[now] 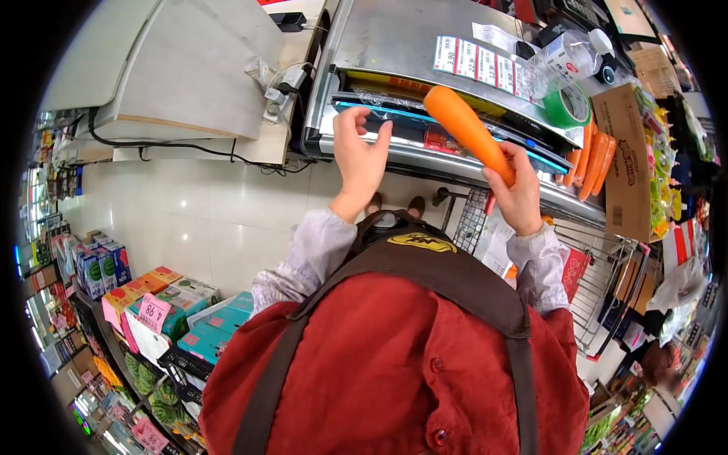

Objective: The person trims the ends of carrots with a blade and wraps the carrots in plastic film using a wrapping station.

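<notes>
A large orange carrot [466, 129] is gripped near its lower end by my right hand [519, 191], its thicker end pointing up and left over the metal wrapping counter [379, 38]. My left hand [361, 155] is at the counter's front edge, thumb and forefinger apart, with nothing visible between them. Close to its fingertips, crinkled clear film [390, 101] lies along the slot above a blue-edged dark strip [432, 121]. Several more carrots [599, 163] lie together at the counter's right end. Above them sits a roll of green tape [567, 106].
Price labels [478, 64] and a clear plastic bottle [569, 57] are on the counter. A cardboard box [626, 163] stands at the right, above a wire shopping cart [588, 296]. Left of the counter is a pale cabinet [197, 68] with a black cable; boxed goods [220, 330] are lower left.
</notes>
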